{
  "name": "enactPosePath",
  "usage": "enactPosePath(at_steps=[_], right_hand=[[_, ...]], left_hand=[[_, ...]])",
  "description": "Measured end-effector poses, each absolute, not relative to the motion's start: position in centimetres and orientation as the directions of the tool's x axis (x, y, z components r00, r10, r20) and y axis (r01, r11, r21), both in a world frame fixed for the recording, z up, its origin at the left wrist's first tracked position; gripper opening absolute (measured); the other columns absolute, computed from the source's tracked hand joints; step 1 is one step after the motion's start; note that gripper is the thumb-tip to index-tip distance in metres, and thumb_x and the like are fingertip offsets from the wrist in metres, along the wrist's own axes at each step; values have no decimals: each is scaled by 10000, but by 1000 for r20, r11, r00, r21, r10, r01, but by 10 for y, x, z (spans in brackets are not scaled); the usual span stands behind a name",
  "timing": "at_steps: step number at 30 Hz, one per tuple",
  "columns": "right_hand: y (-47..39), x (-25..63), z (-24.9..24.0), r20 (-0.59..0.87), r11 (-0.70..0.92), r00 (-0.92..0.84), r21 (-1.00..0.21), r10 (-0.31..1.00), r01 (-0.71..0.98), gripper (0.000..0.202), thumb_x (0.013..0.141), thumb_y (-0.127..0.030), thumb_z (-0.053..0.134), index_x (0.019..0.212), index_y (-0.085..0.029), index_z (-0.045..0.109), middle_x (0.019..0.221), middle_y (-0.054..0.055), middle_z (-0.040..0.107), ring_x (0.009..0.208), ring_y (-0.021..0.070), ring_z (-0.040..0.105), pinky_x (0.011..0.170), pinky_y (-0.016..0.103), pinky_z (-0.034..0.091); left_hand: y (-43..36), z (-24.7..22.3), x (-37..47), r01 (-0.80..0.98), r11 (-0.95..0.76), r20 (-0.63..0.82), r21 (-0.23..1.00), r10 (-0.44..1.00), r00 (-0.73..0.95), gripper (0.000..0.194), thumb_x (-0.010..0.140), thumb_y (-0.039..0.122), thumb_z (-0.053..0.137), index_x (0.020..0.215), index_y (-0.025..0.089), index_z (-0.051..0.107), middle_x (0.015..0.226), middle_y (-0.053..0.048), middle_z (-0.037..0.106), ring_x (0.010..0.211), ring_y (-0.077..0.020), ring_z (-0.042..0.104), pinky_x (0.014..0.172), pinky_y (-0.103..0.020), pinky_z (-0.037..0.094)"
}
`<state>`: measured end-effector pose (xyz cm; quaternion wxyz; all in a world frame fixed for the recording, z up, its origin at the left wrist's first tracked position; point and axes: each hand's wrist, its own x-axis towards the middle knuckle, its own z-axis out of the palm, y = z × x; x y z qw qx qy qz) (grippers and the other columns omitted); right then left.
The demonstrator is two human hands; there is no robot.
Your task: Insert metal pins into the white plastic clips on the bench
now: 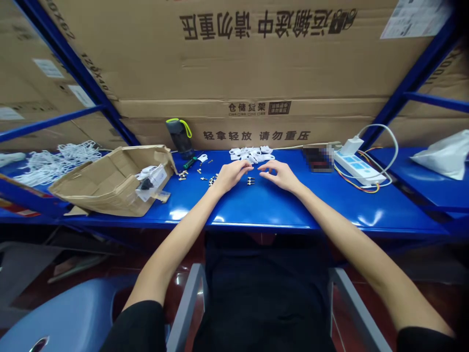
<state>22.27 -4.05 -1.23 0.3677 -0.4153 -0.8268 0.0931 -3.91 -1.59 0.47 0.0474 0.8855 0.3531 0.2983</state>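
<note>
My left hand (pixel 233 175) hovers over the blue shelf top with thumb and fingertips pinched together; whatever they hold is too small to make out. Facing it, my right hand (pixel 280 176) has its thumb and fingers apart, with nothing visible in them. Between and just below the hands lie several small brass-and-dark pin-like parts (pixel 251 181) in a short column. A pile of white plastic pieces (pixel 252 154) sits right behind my fingertips. More small brass-coloured parts (pixel 211 181) are scattered to the left, partly hidden by my left hand.
An open cardboard box (pixel 98 183) with bagged items stands left, before a heap of white cords (pixel 62 161). A dark bottle (pixel 180 139) and green-handled tool (pixel 189 163) lie beyond. At right are a white power strip (pixel 359 167) and white bag (pixel 445 155). Cardboard (pixel 256 73) walls the back.
</note>
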Motion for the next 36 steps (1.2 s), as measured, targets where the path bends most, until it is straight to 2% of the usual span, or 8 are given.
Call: enactPosePath(at_steps=[4,11,24,32,36], right_hand=[[-46,214,-10,576,677,-368,-537,730,503,273,1011,-458,691,1080,-237,837,1024,69,823,847,235,699,888,392,557],[-49,212,-8,558,618,-305,-544,772,568,252,999,-444,688,975,-231,820,983,71,823,827,234,692,871,386,557],[-52,210,-8,597,656,-316,-522,737,545,263,1010,-448,670,987,-226,811,961,71,813,808,228,686,837,372,550],[-52,210,-8,591,661,-320,-551,740,510,348,1013,-547,663,976,-231,805,948,67,816,780,220,679,812,362,551],[-52,209,-8,595,666,-322,-558,737,495,366,1020,-558,650,983,-229,806,953,67,817,776,219,679,801,361,552]], left_hand=[[-18,4,-37,564,-784,490,258,609,623,258,1154,317,483,1213,232,719,1226,-52,796,1137,-198,742,932,-267,538],[-23,4,-31,561,-790,451,249,607,654,247,1146,300,494,1253,242,709,1259,-53,789,1184,-207,733,969,-281,546],[-25,7,-30,535,-785,454,313,619,641,243,1149,293,483,1223,242,709,1272,-43,786,1223,-210,717,1013,-295,538],[-22,1,-28,443,-782,499,438,621,604,256,1125,378,562,1166,219,759,1182,-54,816,1043,-200,758,991,-297,556],[-16,-6,-29,462,-747,512,478,665,544,304,1100,459,615,1267,234,731,1166,-48,830,937,-190,767,922,-304,574]])
